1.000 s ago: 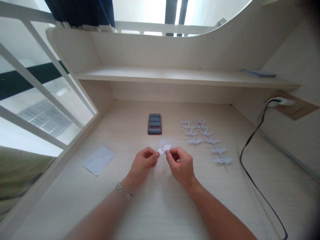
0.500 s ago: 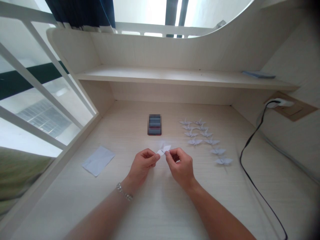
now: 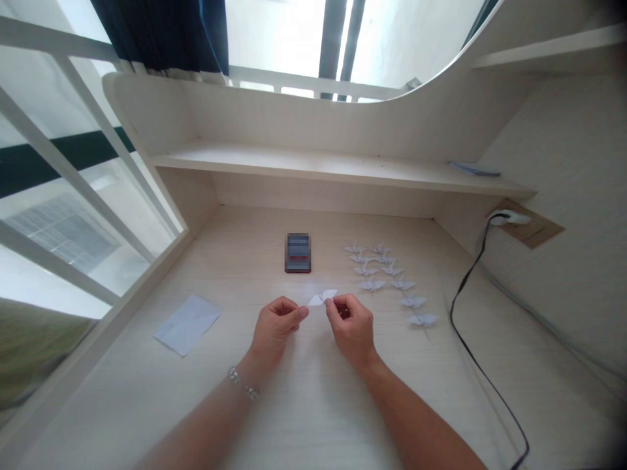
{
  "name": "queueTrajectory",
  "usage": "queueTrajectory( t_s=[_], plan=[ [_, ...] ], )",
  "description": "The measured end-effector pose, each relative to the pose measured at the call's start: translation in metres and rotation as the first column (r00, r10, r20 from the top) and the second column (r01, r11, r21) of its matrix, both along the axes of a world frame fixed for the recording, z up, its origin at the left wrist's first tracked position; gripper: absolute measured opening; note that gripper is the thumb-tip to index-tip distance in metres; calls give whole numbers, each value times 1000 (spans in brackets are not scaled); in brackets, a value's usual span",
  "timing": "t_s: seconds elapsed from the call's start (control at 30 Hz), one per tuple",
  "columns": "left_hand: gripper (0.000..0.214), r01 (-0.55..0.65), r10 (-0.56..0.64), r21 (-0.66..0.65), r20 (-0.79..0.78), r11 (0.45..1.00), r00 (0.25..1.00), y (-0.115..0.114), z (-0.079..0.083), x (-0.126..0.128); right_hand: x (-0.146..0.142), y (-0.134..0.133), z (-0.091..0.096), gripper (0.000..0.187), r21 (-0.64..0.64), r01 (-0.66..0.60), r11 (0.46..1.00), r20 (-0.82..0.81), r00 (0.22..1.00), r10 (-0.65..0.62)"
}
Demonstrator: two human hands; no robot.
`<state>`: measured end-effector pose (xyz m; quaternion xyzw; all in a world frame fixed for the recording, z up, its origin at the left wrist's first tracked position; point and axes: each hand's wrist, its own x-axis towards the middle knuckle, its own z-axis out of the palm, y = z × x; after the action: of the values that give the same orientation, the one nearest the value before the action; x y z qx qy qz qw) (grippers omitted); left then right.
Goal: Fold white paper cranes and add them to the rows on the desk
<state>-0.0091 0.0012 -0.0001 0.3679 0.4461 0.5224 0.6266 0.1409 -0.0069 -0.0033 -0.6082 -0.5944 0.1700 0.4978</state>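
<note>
The right hand (image 3: 353,334) is holding a small piece of folded white paper (image 3: 319,299) up above the desk. Its thumb and fingers (image 3: 333,308) are clenched tight and pinching the right end of the paper. The left hand (image 3: 277,333) is curling up just left of the paper. Its fingers (image 3: 298,313) are very close to the left end, but I cannot tell if they are gripping it. A shiny bracelet (image 3: 242,384) is sitting on the left wrist.

The folded paper is staying in the air, near the middle of the desk (image 3: 304,405). Farther away and to the right, many little paper birds (image 3: 386,274) are lying in two lines that spread apart toward the near side. A phone (image 3: 298,252) is lying flat on the far side of the hands, and its front is blurred. To the left, a flat sheet of paper (image 3: 187,324) is lying on the desk. On the right, a black cord (image 3: 463,313) is running across the desk from a wall plug (image 3: 507,220). A long shelf (image 3: 318,163) is stretching across above the far end of the desk.
</note>
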Motion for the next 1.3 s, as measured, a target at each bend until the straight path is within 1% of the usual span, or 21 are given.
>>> queueTrajectory(
  t_s=[0.1,0.17,0.23,0.3,0.47,0.63,0.9,1.07,1.3],
  plan=[
    [26,43,-41,25,-51,999,998,0,1,-1,4,5,-1,18,10,45,999,43,998,-46],
    [28,70,-67,29,-111,997,992,1,1,-1,9,9,-1,18,21,74,997,90,993,-76],
    [32,93,-87,24,-166,995,982,1,0,0,15,11,-1,19,17,102,995,141,985,-103],
    [35,124,-114,35,-220,992,969,2,0,0,26,9,-1,20,5,161,987,171,972,-159],
    [38,171,-154,33,-294,985,943,3,1,0,60,-9,-7,23,-39,368,929,206,913,-352],
    [37,186,-163,42,-325,982,932,1,4,2,82,-16,-16,23,-97,496,863,233,854,-465],
    [33,209,-173,51,-389,977,905,1,3,2,87,-9,-25,16,-109,565,818,352,792,-499],
    [30,221,-188,26,-431,975,883,1,3,3,87,-7,-25,14,-171,582,795,397,780,-485],
    [28,239,-201,20,-476,971,856,1,1,4,86,-9,-25,14,-172,580,797,442,768,-463]
  ],
)
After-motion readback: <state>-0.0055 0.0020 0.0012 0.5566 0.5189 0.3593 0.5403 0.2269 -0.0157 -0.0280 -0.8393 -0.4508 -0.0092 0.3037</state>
